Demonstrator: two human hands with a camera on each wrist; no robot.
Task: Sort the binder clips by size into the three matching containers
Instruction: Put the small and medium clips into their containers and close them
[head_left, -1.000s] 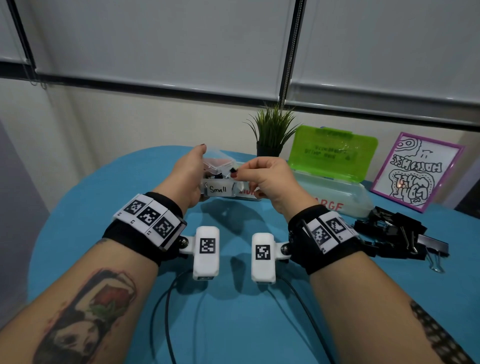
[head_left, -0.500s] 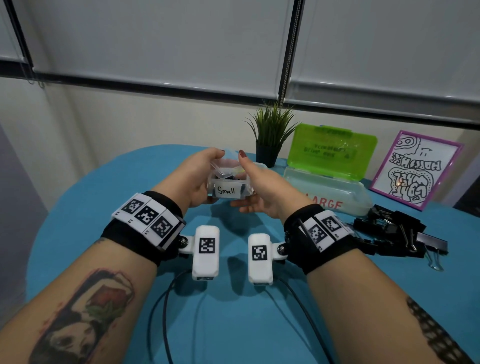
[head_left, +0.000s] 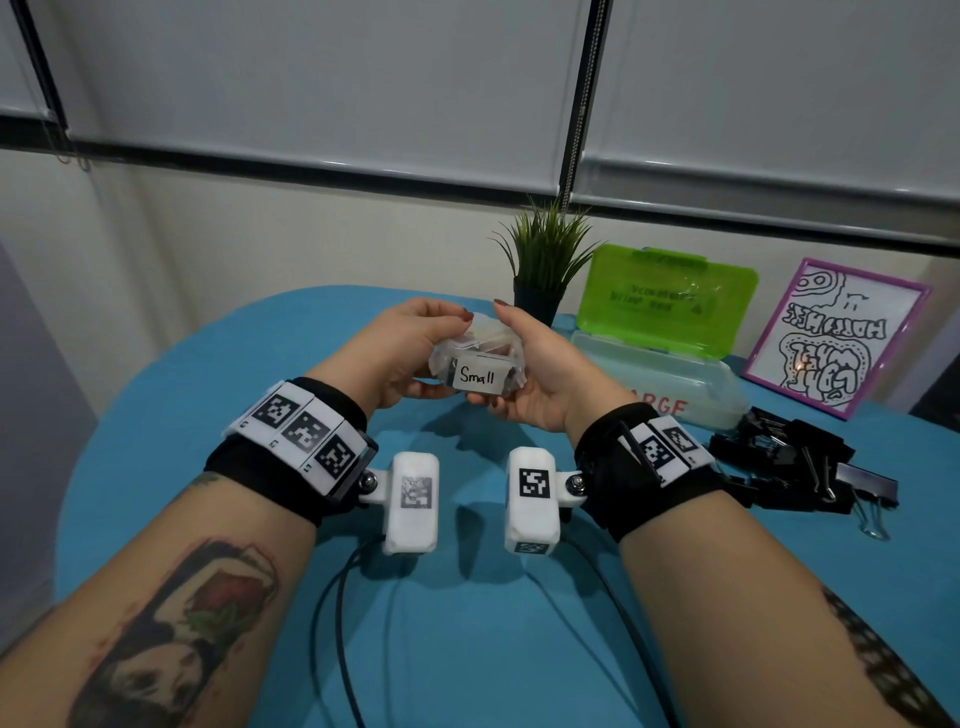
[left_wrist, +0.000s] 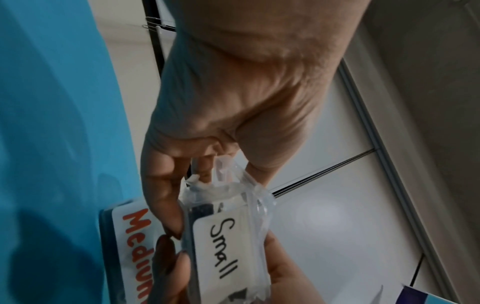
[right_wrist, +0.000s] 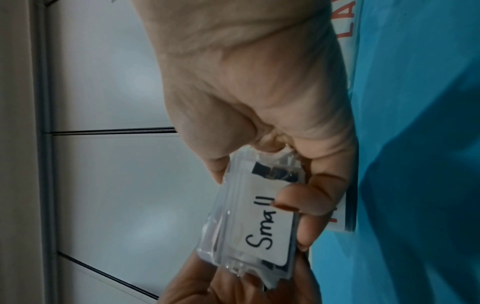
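Small container, clear plastic, labelled "Small", dark clips inside: clasped off the blue table between left hand and right hand, fingers curled round both ends, thumbs on its lid, probably pressing it closed. Behind the grip, Medium container, contents hidden. Right of the grip, Large container, green lid raised; beyond it, unsorted black binder clips.

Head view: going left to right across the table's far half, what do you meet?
Left hand → small container → right hand → large container with green lid → pile of black binder clips → framed drawing.
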